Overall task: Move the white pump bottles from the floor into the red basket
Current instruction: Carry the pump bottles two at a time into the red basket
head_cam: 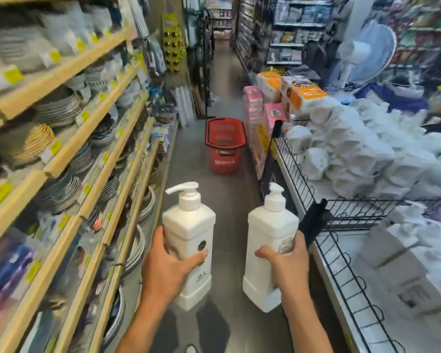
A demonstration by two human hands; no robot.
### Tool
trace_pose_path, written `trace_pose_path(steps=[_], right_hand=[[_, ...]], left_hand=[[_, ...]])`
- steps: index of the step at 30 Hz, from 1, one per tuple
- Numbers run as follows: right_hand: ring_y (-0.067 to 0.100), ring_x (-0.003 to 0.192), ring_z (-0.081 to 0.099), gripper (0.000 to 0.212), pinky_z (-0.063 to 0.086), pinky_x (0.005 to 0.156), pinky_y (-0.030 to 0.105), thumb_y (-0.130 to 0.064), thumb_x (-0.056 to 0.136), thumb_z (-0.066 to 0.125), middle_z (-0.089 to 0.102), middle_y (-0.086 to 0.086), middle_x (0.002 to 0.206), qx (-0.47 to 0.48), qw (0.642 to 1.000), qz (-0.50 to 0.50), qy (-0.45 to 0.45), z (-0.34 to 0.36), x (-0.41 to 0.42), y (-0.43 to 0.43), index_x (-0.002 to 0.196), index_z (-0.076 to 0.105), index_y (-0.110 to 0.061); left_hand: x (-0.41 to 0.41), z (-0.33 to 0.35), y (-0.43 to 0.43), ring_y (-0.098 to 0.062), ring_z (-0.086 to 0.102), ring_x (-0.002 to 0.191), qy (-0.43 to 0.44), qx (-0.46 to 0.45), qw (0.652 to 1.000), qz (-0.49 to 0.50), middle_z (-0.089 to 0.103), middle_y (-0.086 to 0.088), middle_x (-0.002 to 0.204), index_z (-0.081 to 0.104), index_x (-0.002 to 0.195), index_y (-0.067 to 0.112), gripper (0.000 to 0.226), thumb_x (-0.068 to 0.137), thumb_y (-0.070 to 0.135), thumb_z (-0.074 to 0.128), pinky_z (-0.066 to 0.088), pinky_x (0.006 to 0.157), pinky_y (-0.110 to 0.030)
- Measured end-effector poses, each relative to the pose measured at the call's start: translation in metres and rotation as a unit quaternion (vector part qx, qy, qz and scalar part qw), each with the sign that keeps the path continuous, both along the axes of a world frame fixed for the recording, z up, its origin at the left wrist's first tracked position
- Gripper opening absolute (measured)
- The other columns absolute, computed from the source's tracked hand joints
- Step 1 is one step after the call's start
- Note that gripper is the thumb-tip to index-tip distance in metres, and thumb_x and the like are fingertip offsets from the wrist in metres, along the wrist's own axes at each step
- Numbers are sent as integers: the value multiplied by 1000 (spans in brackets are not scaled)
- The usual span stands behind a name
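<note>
We have one white pump bottle in each hand. Our left hand [168,266] is wrapped round the lower half of the left bottle [189,233], with the thumb across its front face. Our right hand [283,261] grasps the right bottle [270,230] at about the same height, fingers curled over a label. Both bottles are upright and off the floor [214,189], held side by side with a gap between them. The red basket [223,163] stands on the floor well ahead of us down the aisle, just beside the stacked pink packs [252,118]. From here we cannot tell whether anything lies inside it.

We judge the pickup done, with the carry and the drop left to do. The risks lie in the narrow aisle. On our left, shelves [99,132] of stacked plates [59,108] come right up to the walkway, so a swing of the left bottle or elbow could knock crockery down. On our right, the wire rack [346,210] juts out with a black corner piece [315,221] just beside our right hand, and the bottle or our knuckles could catch on it as we walk.

The bottles look smooth and full, and each is held one-handed low on its body, so either could slip or tip forward. The basket looks tall and narrow. A bottle dropped in from a height could rock it or strike a pump head on the rim, so lowering them in gently seems safer.
</note>
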State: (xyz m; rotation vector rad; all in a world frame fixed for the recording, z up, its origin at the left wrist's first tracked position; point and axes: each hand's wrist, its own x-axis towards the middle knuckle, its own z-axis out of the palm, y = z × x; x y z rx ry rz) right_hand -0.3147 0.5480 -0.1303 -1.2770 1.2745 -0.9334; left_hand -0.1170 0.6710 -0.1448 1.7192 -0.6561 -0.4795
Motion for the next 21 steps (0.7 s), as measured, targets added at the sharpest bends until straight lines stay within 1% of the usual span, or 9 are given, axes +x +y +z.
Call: trace_pose_path(steps=[4, 6, 8, 10, 12, 14, 16, 19, 21], right_hand=[[16, 97, 64, 69, 53, 77, 39, -9, 61, 87, 66, -8, 106, -14, 1000, 17, 13, 8, 48, -20, 115, 53, -35], [13, 95, 63, 68, 51, 74, 36, -5, 64, 86, 65, -9, 105, -25, 999, 23, 14, 16, 70, -31, 112, 51, -37], [10, 95, 62, 67, 49, 71, 31, -1, 66, 85, 64, -10, 106, -35, 999, 29, 13, 21, 90, -41, 111, 50, -37], [9, 94, 62, 66, 48, 70, 29, -2, 67, 85, 63, -11, 105, -41, 999, 28, 15, 23, 108, -51, 108, 50, -39], [8, 94, 61, 65, 46, 70, 27, -4, 68, 85, 62, -13, 105, -42, 998, 31, 19, 23, 125, -61, 106, 48, -41], [9, 94, 60, 63, 45, 68, 26, -5, 68, 85, 61, -14, 104, -40, 998, 34, 22, 23, 141, -73, 104, 48, -40], [10, 93, 60, 62, 44, 68, 26, -3, 68, 85, 61, -13, 103, -38, 998, 38, 23, 23, 156, -88, 102, 47, -40], [9, 93, 61, 63, 46, 69, 28, -2, 67, 85, 62, -11, 104, -34, 998, 39, 21, 19, 181, -117, 103, 49, -39], [10, 93, 62, 62, 47, 69, 29, -3, 67, 85, 63, -10, 104, -27, 999, 41, 19, 16, 199, -139, 105, 51, -37]], left_hand=[[45, 3, -22, -9, 68, 97, 8, -3, 1000, 7, 68, 22, 104, 50, 111, 50, 81, 43, 51, 94, 57, 86, -52], [67, 7, -35, -9, 69, 96, 16, -6, 1000, 5, 68, 22, 104, 49, 109, 53, 80, 43, 49, 94, 57, 85, -51], [85, 9, -48, -7, 69, 94, 17, -13, 1000, -4, 68, 23, 102, 49, 107, 54, 78, 44, 45, 95, 57, 83, -46], [102, 10, -61, -6, 68, 93, 21, -20, 1000, -10, 69, 20, 101, 50, 105, 54, 76, 48, 36, 97, 57, 82, -40], [118, 9, -72, -6, 68, 92, 23, -17, 1000, -11, 69, 19, 101, 50, 105, 52, 76, 50, 33, 98, 57, 82, -40], [135, 9, -83, -4, 69, 91, 20, -11, 1000, -12, 69, 22, 102, 50, 108, 52, 76, 47, 42, 95, 57, 82, -42], [152, 10, -98, -4, 69, 92, 23, -9, 1000, -10, 69, 21, 102, 51, 113, 48, 80, 45, 46, 93, 57, 83, -43], [175, 13, -128, 0, 68, 89, 16, 4, 1000, -4, 70, 17, 102, 51, 120, 37, 82, 52, 32, 98, 57, 82, -40], [191, 13, -150, -5, 68, 89, 4, 17, 1000, 2, 69, 14, 103, 52, 118, 32, 76, 57, 26, 98, 56, 79, -40]])
